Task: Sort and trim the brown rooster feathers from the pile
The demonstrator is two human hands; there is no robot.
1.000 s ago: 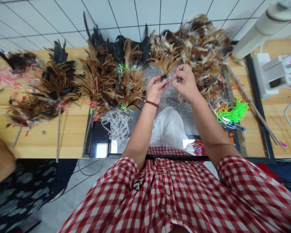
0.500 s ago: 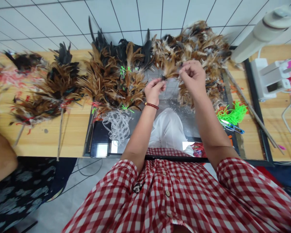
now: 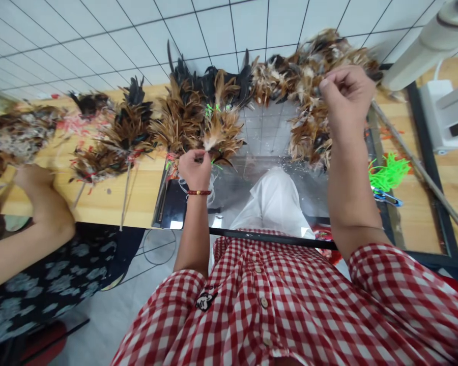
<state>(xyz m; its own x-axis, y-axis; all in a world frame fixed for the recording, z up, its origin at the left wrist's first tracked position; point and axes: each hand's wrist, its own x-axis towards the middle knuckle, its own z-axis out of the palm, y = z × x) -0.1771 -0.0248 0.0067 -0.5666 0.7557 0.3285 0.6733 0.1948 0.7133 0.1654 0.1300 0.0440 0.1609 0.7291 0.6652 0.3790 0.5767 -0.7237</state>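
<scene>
My left hand [image 3: 195, 170] is closed in a pinch at the front of the brown feather bundles [image 3: 183, 117]. A pale-based feather [image 3: 212, 138] sticks up from its fingertips. White strings [image 3: 209, 192] lie partly hidden behind this hand. My right hand [image 3: 347, 99] is raised in front of the large brown and cream feather pile [image 3: 309, 76], its thumb and fingers pressed together. Anything between them is too small to tell. Green strings [image 3: 390, 172] and blue snips [image 3: 387, 197] lie to the right of my right forearm.
On the left, another person's arm [image 3: 46, 218] rests near feather bundles with sticks [image 3: 132, 127]. A long stick [image 3: 420, 165] lies at the right, beside a white power adapter [image 3: 445, 117] and a pale bottle [image 3: 423, 48]. The dark-edged glass panel [image 3: 267, 127] lies before me.
My hands have moved apart: the left went left and down with a feather, the right went right and up. The view has shifted left, showing more of the other person's arms.
</scene>
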